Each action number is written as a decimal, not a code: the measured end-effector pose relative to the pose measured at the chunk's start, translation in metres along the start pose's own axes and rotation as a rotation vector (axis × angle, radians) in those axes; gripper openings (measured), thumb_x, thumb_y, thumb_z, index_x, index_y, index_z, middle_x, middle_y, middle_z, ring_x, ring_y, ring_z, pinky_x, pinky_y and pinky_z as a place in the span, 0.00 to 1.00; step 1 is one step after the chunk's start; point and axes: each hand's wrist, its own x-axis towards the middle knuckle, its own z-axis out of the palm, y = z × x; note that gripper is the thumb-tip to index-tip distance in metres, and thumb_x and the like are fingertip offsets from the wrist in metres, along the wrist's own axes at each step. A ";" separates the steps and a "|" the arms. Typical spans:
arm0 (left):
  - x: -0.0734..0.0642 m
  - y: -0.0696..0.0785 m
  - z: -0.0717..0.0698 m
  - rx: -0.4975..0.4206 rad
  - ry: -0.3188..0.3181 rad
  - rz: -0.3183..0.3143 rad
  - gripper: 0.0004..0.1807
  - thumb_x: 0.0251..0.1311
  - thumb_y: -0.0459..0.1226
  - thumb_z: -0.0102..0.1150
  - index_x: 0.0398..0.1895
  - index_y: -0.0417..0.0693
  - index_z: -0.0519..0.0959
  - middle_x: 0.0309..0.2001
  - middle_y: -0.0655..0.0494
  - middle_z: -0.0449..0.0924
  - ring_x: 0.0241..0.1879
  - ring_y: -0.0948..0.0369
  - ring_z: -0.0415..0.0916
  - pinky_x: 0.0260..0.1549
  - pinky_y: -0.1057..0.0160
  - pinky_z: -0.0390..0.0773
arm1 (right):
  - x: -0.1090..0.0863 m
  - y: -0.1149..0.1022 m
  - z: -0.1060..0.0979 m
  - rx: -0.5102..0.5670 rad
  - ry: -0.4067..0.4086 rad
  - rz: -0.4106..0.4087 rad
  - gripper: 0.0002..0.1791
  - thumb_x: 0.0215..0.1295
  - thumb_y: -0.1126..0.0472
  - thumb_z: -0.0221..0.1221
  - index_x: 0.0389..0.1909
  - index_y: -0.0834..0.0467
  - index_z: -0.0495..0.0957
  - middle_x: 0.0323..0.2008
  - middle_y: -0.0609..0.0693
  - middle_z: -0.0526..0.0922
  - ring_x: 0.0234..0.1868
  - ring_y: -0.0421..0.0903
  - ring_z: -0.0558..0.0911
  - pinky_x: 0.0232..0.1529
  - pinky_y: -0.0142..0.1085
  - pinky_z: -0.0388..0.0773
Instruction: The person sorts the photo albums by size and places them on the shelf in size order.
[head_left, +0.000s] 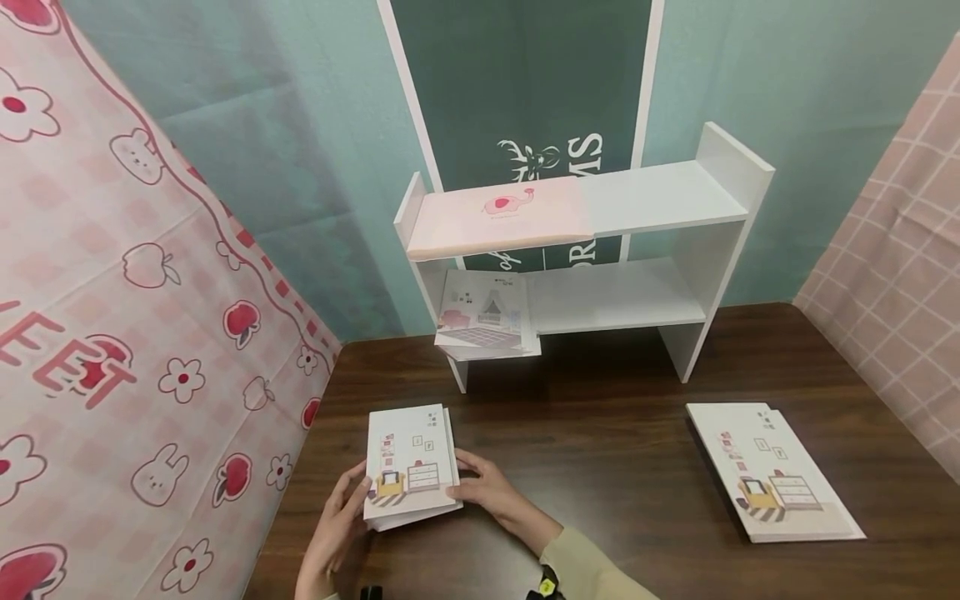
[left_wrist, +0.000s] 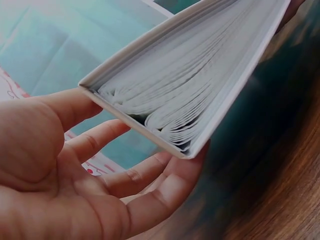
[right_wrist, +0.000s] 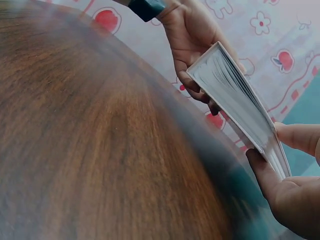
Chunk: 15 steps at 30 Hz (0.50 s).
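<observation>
A white hardcover book [head_left: 408, 458], with a room drawing on its cover, is held between both hands. My left hand [head_left: 337, 512] grips its left edge; in the left wrist view the thumb and fingers span the spine, and the pages [left_wrist: 170, 95] fan out from it. With the thumb on the front cover and fingers behind, my right hand [head_left: 491, 496] pinches the lower right edge. The right wrist view shows the book [right_wrist: 235, 95] tilted above the table, a hand at each end. A matching book [head_left: 772, 475] lies on the table at the right.
Behind the hands stands a white two-tier shelf [head_left: 622, 304]. A pink book with an elephant [head_left: 502, 208] lies on its top tier at left; white books [head_left: 487, 312] lie on the lower tier, jutting over the front edge. Patterned cloth [head_left: 172, 333] borders the brown table [head_left: 585, 467] at left.
</observation>
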 end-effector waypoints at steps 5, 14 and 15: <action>-0.002 0.001 0.004 0.004 -0.005 0.033 0.29 0.70 0.45 0.43 0.69 0.45 0.51 0.45 0.52 0.72 0.38 0.60 0.78 0.32 0.59 0.78 | -0.002 -0.005 -0.002 -0.008 -0.003 0.001 0.40 0.53 0.71 0.60 0.67 0.69 0.55 0.56 0.64 0.66 0.40 0.43 0.81 0.38 0.30 0.76; -0.001 -0.003 0.008 -0.010 -0.014 0.073 0.27 0.70 0.43 0.43 0.67 0.43 0.53 0.43 0.51 0.73 0.38 0.59 0.78 0.33 0.57 0.79 | -0.008 -0.011 -0.005 -0.024 -0.002 0.000 0.40 0.53 0.71 0.60 0.67 0.69 0.53 0.57 0.65 0.66 0.41 0.44 0.82 0.39 0.29 0.76; 0.000 -0.003 0.009 -0.012 -0.016 0.076 0.27 0.70 0.43 0.43 0.67 0.44 0.54 0.43 0.51 0.73 0.38 0.59 0.78 0.33 0.57 0.79 | -0.009 -0.012 -0.005 -0.024 -0.004 -0.002 0.40 0.53 0.71 0.60 0.67 0.69 0.53 0.57 0.65 0.65 0.41 0.44 0.82 0.39 0.29 0.76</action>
